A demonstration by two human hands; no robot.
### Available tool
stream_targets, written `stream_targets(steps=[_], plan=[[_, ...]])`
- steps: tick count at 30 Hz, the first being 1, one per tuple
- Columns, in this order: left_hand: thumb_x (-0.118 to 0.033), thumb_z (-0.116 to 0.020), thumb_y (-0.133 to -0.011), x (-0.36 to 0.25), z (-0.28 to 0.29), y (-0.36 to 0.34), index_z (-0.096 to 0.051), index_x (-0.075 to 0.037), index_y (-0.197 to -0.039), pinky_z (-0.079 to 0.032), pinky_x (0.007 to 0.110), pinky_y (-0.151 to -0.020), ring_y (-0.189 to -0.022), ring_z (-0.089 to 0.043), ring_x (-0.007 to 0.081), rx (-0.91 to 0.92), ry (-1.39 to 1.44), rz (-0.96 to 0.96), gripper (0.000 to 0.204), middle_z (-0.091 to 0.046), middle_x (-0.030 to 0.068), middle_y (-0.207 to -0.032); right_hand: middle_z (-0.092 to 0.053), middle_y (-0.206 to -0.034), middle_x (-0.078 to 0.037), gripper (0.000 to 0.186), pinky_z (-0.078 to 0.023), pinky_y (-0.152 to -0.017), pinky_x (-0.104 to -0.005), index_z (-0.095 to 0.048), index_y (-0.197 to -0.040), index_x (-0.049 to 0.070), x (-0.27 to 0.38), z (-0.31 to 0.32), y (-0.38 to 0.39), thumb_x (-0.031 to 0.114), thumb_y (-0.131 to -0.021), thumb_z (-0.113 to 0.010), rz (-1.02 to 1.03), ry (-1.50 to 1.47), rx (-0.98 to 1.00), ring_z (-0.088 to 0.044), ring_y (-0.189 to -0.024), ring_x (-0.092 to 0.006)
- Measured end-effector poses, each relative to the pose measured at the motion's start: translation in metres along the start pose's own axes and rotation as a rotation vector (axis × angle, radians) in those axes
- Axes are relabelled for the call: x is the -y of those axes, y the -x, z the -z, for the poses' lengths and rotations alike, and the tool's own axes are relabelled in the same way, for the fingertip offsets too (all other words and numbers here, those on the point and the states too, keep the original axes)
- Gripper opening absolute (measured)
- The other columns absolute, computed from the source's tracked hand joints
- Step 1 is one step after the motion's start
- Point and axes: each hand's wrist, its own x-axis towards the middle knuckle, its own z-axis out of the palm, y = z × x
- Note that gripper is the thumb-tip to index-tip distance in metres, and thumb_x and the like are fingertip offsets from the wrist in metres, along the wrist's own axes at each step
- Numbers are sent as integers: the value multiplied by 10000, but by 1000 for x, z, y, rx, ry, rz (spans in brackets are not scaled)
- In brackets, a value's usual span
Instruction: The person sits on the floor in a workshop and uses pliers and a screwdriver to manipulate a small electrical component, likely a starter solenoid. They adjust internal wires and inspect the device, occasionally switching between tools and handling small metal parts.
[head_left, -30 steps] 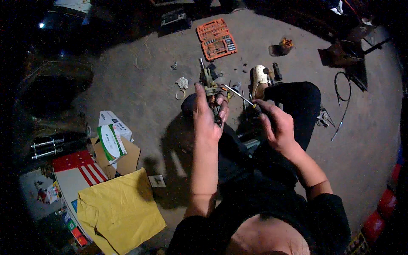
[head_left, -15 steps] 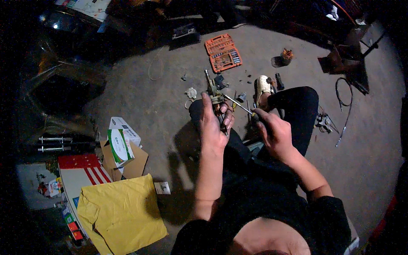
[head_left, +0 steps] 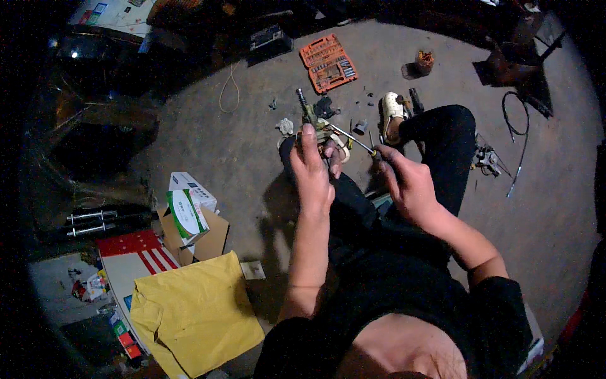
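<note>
- The orange tool case lies open on the floor, its 2 halves filled with rows of small tools.
- The left hand is wrapped around a metal part, on the near side of the tool case; a threaded-looking stem points up toward the case.
- The right hand is clamped on the handle of a screwdriver, nearer the person than the tool case and to its right.
- The 2 hands are apart; the screwdriver's shaft bridges them, its tip at the metal part, though I cannot tell whether it touches.
- Near the tool case, on its near side, lies a dark piece; farther toward the person and left is a pale flat piece.
- Right of the tool case stands a small container with orange contents; well to its right lies a looped cable.
- Well left of the tool case and much nearer the person are a cardboard box and a yellow sheet.
</note>
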Motion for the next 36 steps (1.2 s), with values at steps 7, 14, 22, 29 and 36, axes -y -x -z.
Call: stream_targets(steps=[7, 14, 22, 29, 36], plan=[[-451, -463, -907, -6, 11, -1, -456, -73, -802, -251, 233, -331, -381, -359, 77, 102, -102, 34, 393, -392, -19, -560, -575, -662, -195, 203, -443, -505, -365, -578, -1034, 26, -3, 6, -2, 114, -852, -574, -8, -91, 33, -573, -546, -316], [-445, -481, -898, -7, 22, -4, -457, -81, -794, -254, 228, -335, -382, -358, 71, 148, -228, 35, 379, -392, -25, -545, -554, -629, -170, 209, -425, -506, -344, -603, -985, -21, -5, 20, -11, 151, -882, -547, -101, -189, 162, -523, -510, -230], [-379, -445, -935, -10, 29, -3, -475, -65, -847, -262, 222, -339, -381, -367, 70, 172, -244, 105, 328, -422, -18, -556, -579, -673, -188, 230, -443, -531, -364, -599, -1004, 0, -12, 31, -20, 188, -878, -555, -10, -124, 234, -573, -568, -296], [-415, -445, -928, -12, 32, -3, -484, -63, -840, -271, 218, -347, -391, -378, 70, 144, -250, 114, 365, -442, -11, -564, -542, -598, -206, 200, -432, -489, -422, -603, -978, 40, 2, 33, -20, 190, -846, -591, 40, 46, 235, -556, -546, -372], [-406, -476, -916, -20, 36, 0, -513, -61, -872, -272, 204, -356, -408, -378, 57, 144, -424, 177, 351, -446, -17, -570, -578, -674, -218, 229, -462, -581, -402, -615, -968, 1, 1, 49, -39, 199, -866, -560, 16, -12, 397, -585, -637, -372]])
